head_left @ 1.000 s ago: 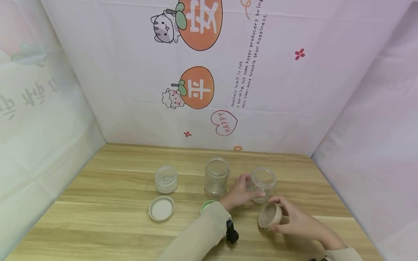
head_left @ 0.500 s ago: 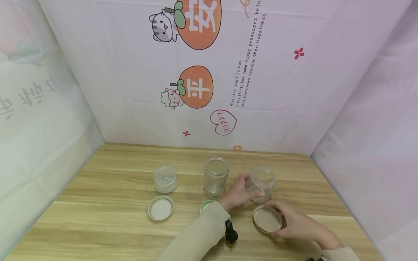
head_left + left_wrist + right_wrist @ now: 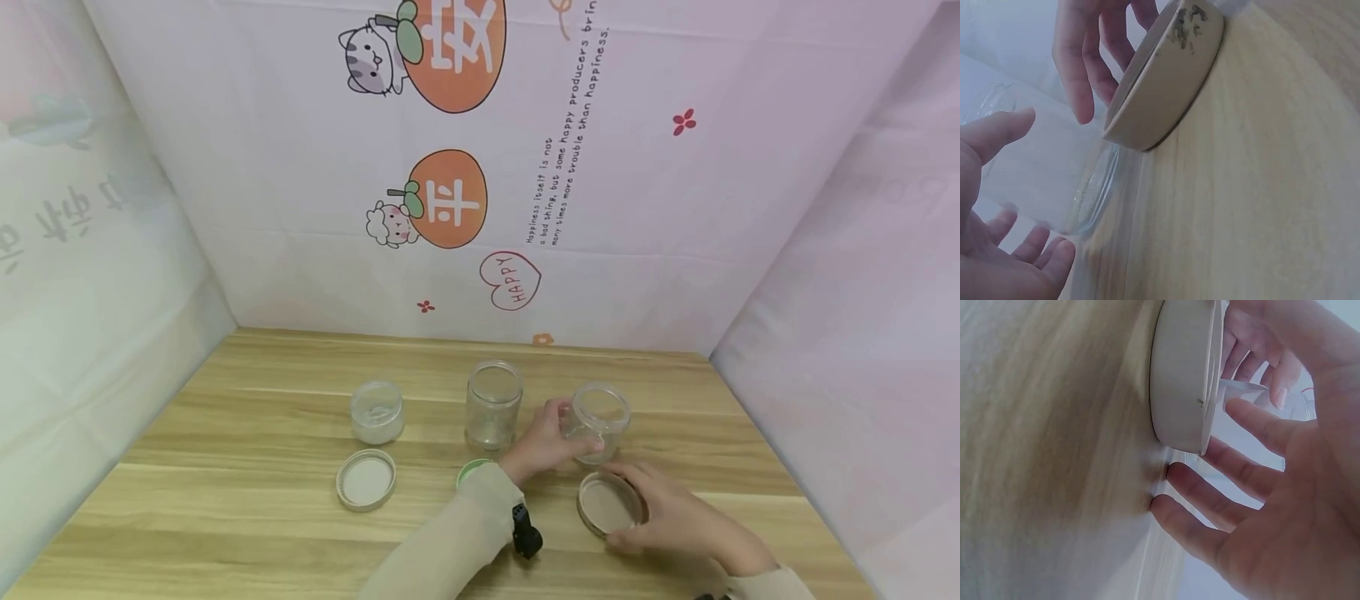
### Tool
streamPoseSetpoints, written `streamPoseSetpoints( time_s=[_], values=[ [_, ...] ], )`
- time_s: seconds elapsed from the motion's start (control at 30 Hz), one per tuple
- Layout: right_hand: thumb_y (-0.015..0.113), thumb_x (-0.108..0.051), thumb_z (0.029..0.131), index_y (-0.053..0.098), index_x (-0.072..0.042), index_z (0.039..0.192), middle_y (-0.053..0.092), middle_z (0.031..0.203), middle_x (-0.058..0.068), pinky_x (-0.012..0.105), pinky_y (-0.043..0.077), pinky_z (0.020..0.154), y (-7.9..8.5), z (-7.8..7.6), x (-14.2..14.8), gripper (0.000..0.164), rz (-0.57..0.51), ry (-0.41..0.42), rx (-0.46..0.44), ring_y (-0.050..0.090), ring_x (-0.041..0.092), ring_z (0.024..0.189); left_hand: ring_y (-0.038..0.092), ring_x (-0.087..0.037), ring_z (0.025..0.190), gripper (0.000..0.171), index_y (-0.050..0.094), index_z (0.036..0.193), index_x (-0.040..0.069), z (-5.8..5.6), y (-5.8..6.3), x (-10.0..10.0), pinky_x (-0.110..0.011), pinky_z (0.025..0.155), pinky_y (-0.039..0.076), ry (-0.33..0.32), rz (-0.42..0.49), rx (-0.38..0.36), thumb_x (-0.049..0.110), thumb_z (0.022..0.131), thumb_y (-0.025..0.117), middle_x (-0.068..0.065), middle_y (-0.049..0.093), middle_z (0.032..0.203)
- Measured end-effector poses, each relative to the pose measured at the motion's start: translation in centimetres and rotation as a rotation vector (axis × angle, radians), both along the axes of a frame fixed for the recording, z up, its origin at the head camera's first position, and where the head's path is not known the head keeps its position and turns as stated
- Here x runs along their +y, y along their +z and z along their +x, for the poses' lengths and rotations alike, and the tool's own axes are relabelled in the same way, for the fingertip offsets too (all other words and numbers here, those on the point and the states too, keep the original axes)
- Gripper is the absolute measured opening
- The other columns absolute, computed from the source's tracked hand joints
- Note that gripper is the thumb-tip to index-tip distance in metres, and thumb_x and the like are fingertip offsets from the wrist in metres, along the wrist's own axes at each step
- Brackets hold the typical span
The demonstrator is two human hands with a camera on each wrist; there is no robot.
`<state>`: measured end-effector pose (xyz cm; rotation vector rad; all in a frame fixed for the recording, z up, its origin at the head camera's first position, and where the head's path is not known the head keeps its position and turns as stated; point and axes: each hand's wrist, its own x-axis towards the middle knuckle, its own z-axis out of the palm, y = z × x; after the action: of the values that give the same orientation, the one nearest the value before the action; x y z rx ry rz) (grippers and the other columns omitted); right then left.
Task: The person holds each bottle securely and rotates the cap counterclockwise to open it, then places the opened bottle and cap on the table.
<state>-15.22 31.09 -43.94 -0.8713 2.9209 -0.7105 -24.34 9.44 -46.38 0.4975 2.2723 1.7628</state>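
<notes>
My left hand point(image 3: 543, 444) curves round a lidless clear jar point(image 3: 609, 408) on the wooden table, thumb in front and fingers at its left side. In the left wrist view the jar point(image 3: 1041, 162) stands between thumb and fingers. A round beige lid point(image 3: 609, 505) lies flat with its hollow side up, just in front of that jar. Beside the lid, my right hand point(image 3: 675, 517) has its fingers loosely spread along the right edge. The right wrist view shows the lid's side wall point(image 3: 1185, 375) and fingertips point(image 3: 1163, 506) down at the table; whether they touch the lid is unclear.
A taller clear jar point(image 3: 493, 408) stands left of my left hand. A short clear jar point(image 3: 377, 414) is farther left, with a pale lid point(image 3: 366, 480) in front. My left sleeve partly covers a green-rimmed lid point(image 3: 471, 468). A printed cloth point(image 3: 600, 292) borders the table's back.
The beige lid has gone from tilted in my right hand to flat on the table, hollow side up. My right-hand fingers have loosened. My left hand stays at the jar.
</notes>
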Motion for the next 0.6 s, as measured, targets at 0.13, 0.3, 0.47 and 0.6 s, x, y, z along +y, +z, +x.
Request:
streamPoseSetpoints(
  time_s=[0.13, 0.3, 0.47, 0.6],
  values=[
    [0.083, -0.055, 0.075, 0.054, -0.007, 0.14, 0.057, 0.129, 0.009, 0.05, 0.053, 0.087, 0.1, -0.1, -0.1, 0.086, 0.001, -0.002, 0.024, 0.057, 0.027, 0.112, 0.044, -0.03, 0.131, 0.081, 0.038, 0.148, 0.012, 0.1, 0.3, -0.4, -0.047, 0.104, 0.042, -0.023, -0.015, -0.006, 0.038, 0.084, 0.08, -0.008, 0.041, 0.142],
    [0.082, -0.055, 0.077, 0.053, -0.005, 0.139, 0.057, 0.13, 0.011, 0.054, 0.052, 0.089, 0.3, -0.4, -0.2, 0.084, -0.011, 0.0, -0.001, 0.057, 0.03, 0.113, 0.044, -0.032, 0.132, 0.085, 0.038, 0.149, 0.012, 0.3, 0.5, -1.0, -0.05, 0.105, 0.042, -0.028, -0.042, -0.016, 0.044, 0.082, 0.079, -0.008, 0.041, 0.144],
    [0.079, -0.048, 0.083, 0.05, -0.002, 0.142, 0.057, 0.132, 0.014, 0.057, 0.052, 0.088, 0.6, -0.4, -0.1, 0.08, -0.066, 0.002, -0.075, 0.058, 0.034, 0.112, 0.044, -0.032, 0.132, 0.083, 0.039, 0.149, 0.012, 0.8, 0.6, -1.6, -0.049, 0.105, 0.042, -0.053, -0.067, 0.019, 0.037, 0.083, 0.082, -0.01, 0.042, 0.144],
    [0.074, -0.04, 0.091, 0.047, 0.001, 0.142, 0.056, 0.133, 0.016, 0.053, 0.053, 0.086, 0.8, -0.4, 0.1, 0.071, -0.077, 0.013, -0.108, 0.058, 0.034, 0.111, 0.042, -0.033, 0.135, 0.083, 0.039, 0.15, 0.016, 1.3, 0.8, -2.5, -0.048, 0.106, 0.042, -0.116, -0.084, 0.056, 0.033, 0.083, 0.084, -0.009, 0.04, 0.148]
  ],
)
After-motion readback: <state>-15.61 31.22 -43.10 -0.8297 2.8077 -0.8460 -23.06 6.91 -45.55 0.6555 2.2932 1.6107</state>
